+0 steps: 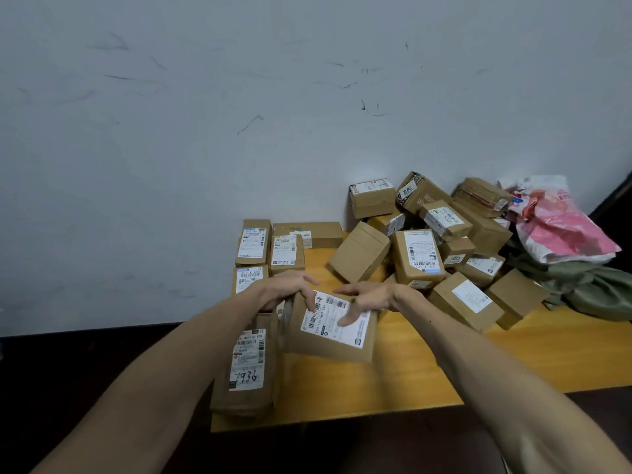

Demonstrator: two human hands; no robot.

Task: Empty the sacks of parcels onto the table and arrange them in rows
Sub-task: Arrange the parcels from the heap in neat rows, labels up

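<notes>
A brown cardboard parcel (330, 333) with a white label lies tilted on the yellow table (410, 378). My left hand (290, 289) grips its far left corner, fingers curled over the label. My right hand (366, 297) rests on its far right edge, fingers spread across the label. Along the table's left edge several labelled parcels lie in a row, the nearest marked 7936 (248, 366), others behind (253, 242). A loose pile of parcels (419, 253) is heaped at the back right.
A pink and white plastic bag (561, 227) and a crumpled green sack (591, 289) lie at the table's right end. A scuffed grey wall stands right behind the table. Dark floor lies to the left and front of the table.
</notes>
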